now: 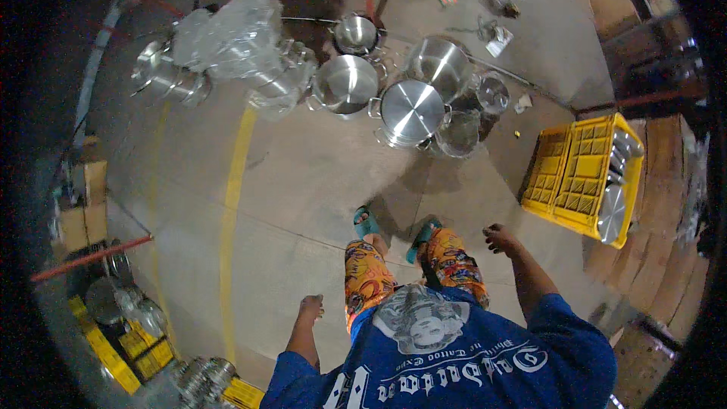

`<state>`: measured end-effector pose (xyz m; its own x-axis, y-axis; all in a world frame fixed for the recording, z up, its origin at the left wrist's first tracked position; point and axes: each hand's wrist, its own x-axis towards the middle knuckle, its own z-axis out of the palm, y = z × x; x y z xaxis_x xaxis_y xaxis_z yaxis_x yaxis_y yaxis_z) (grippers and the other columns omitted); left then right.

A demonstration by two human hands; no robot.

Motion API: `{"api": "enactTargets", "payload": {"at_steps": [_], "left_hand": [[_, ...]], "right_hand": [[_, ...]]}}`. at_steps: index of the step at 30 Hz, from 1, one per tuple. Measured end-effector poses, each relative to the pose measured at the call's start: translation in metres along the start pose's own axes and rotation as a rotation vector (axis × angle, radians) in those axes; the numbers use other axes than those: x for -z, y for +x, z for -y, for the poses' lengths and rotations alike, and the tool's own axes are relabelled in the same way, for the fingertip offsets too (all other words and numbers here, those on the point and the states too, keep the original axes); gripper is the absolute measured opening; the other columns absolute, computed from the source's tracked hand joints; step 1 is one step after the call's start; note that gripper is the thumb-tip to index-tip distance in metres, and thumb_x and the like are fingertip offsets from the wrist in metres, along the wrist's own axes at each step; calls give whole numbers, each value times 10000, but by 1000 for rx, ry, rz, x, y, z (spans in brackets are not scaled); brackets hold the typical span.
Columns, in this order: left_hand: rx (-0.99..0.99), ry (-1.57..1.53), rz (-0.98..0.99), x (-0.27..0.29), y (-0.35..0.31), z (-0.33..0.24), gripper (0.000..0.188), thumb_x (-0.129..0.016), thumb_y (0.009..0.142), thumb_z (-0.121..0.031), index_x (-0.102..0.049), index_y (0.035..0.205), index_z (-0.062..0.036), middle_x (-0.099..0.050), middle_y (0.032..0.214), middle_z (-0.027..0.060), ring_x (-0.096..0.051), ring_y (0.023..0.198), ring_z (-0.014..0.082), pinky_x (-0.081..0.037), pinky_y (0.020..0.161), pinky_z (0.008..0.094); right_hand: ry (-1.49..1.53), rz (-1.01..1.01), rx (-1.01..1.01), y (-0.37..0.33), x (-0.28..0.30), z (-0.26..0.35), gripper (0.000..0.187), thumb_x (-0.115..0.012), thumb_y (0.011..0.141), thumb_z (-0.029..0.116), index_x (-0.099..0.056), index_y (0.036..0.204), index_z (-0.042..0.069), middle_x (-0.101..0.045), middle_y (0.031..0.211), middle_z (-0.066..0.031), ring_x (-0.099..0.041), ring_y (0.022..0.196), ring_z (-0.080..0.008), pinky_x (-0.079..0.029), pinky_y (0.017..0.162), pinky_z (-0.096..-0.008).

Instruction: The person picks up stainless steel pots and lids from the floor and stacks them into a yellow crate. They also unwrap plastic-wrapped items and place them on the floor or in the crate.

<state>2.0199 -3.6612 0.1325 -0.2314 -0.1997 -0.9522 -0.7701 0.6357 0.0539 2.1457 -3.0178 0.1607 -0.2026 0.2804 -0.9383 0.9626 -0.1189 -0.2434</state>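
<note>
My left hand [311, 307] hangs beside my left leg over the floor, loosely curled, with nothing seen in it. On the other side, my right hand [500, 239] is held out from my right leg, its fingers bent and apart, also without anything in it. Neither hand touches an object. Ahead of my feet stands a group of steel pots: a lidded pot [413, 112], an open wide pot [345, 85], a tall pot [439, 68] and a smaller pot [356, 34]. Nearest my right hand is a yellow plastic crate [569, 174] with shiny metal pieces inside.
Clear plastic wrap [231, 36] covers steel pots at the far left. Cardboard boxes [659, 204] are stacked behind the crate. A yellow line [233, 212] runs along the floor. Yellow crates [106, 348] and metalware lie at the lower left, near a red bar [91, 259].
</note>
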Motion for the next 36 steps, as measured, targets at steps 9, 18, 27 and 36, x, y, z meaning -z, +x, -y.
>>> {"api": "enactTargets", "payload": {"at_steps": [9, 18, 27, 36], "left_hand": [[-580, -520, -198, -32, -156, -45, 468, -595, 889, -311, -503, 1264, -46, -644, 1023, 99, -618, 831, 185, -505, 688, 323], [-45, -627, -524, -205, -235, 228, 534, -594, 801, -452, -611, 1160, -57, -597, 1172, 216, -587, 1063, 345, -462, 915, 415], [557, -1294, -445, -415, -303, 438, 298, -598, 844, -263, -656, 802, 26, -629, 681, 134, -602, 577, 242, -494, 503, 383], [283, -1106, -419, -479, -237, 554, 326, -467, 853, -228, -654, 977, 9, -666, 917, 195, -662, 807, 324, -513, 756, 432]], "right_hand": [[-49, 248, 467, -17, 14, 82, 316, -552, 912, 365, -593, 988, 61, -557, 719, -47, -521, 587, -181, -449, 520, -316], [-375, 307, 246, -36, 12, 80, 216, -564, 872, 333, -530, 886, 120, -486, 647, -33, -458, 493, -167, -372, 404, -339], [-943, 402, 451, -122, -241, 116, 244, -494, 911, 333, -533, 829, 107, -514, 600, -46, -486, 445, -187, -393, 383, -321], [-1240, 500, 705, -286, -463, -28, 303, -545, 914, 316, -517, 1074, 60, -596, 782, -93, -585, 568, -222, -483, 470, -374]]}}
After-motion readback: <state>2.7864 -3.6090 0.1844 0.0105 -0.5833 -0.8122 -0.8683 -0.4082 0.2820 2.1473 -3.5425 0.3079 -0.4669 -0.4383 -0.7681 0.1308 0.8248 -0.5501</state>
